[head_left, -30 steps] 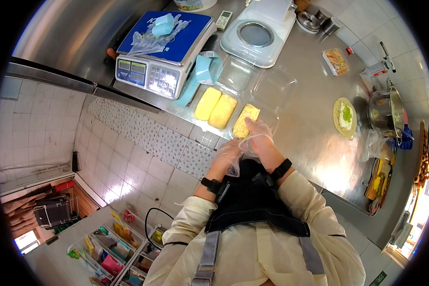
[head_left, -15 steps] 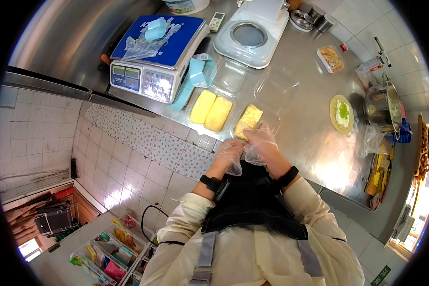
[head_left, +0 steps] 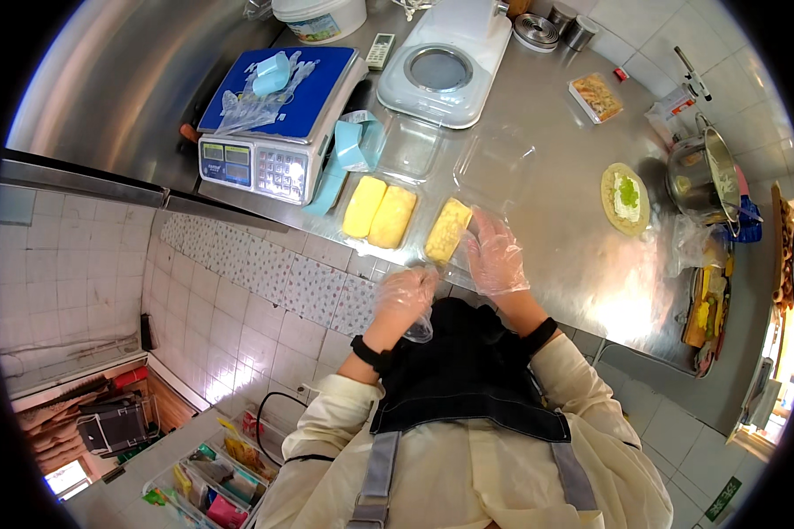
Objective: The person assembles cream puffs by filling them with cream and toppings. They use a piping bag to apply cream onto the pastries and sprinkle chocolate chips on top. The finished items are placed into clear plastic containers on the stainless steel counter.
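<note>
A single yellow folded crepe roll (head_left: 448,229) lies in a clear plastic box at the counter's front edge. My right hand (head_left: 496,257), in a clear plastic glove, is at the right side of this box with its fingers stretched out, close to the roll. My left hand (head_left: 406,295), gloved too, hangs just off the counter edge below the box. Its fingers are curled together, and whatever they hold, if anything, is hidden. Beside the single roll, another clear box holds two yellow rolls (head_left: 392,216) side by side; its lid (head_left: 409,148) is folded back.
At the left stands a digital scale (head_left: 282,106) bearing a plastic bag and blue tape. A white appliance with a round plate (head_left: 468,62) stands at the back. Rightward lie a round crepe with white and green filling (head_left: 625,198), a filled box (head_left: 595,97) and a steel pot (head_left: 706,176).
My hands have moved apart. The right has shifted to the box's right side with its fingers straightened; the left has drawn back a little. The single roll now shows more fully.
</note>
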Available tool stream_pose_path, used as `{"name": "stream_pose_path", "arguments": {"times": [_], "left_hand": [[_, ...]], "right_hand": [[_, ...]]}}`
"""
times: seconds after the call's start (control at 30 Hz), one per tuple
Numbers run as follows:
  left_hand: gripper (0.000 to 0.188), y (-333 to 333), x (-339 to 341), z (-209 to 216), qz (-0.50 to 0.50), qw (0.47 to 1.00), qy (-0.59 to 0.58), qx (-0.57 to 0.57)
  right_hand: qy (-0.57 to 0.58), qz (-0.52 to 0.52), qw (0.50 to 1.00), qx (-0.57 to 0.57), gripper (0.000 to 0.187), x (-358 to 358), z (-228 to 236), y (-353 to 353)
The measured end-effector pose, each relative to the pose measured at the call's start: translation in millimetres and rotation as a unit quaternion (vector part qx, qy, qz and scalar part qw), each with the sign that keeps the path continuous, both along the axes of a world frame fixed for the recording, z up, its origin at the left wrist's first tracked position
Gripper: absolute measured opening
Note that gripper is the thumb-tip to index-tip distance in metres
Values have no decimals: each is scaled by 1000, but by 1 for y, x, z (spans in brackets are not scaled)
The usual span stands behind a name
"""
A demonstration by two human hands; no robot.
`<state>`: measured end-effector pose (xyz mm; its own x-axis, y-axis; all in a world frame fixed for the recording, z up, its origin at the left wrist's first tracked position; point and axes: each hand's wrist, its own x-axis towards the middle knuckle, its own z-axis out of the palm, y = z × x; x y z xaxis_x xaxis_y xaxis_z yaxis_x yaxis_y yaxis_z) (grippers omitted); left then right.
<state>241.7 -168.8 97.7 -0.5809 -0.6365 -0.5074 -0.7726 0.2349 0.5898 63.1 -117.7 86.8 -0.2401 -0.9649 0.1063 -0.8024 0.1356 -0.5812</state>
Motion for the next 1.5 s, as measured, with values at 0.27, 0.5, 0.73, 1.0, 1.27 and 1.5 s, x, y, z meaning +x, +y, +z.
{"name": "stream_pose_path", "arguments": {"times": [0.27,0.5,0.73,1.0,1.27,1.5], "left_hand": [[62,11,-17,-16,-159,956,-21,-246],[70,13,-30,2,-193,943,-138,-231],[73,13,-34,-25,-104,936,-42,-335],[79,-1,-70,-41,-130,931,-101,-326],[80,0,-87,-22,-130,936,-147,-292],[65,54,-132,31,24,938,152,-311]], "right_hand": [[153,155,970,108,60,-10,-18,-17],[179,180,949,185,62,-3,-7,-26],[-80,37,995,-48,48,-41,14,19],[-38,-148,986,-66,38,-109,27,123],[-126,-328,912,-211,25,-218,42,160],[-36,-255,966,8,40,-407,29,81]]}}
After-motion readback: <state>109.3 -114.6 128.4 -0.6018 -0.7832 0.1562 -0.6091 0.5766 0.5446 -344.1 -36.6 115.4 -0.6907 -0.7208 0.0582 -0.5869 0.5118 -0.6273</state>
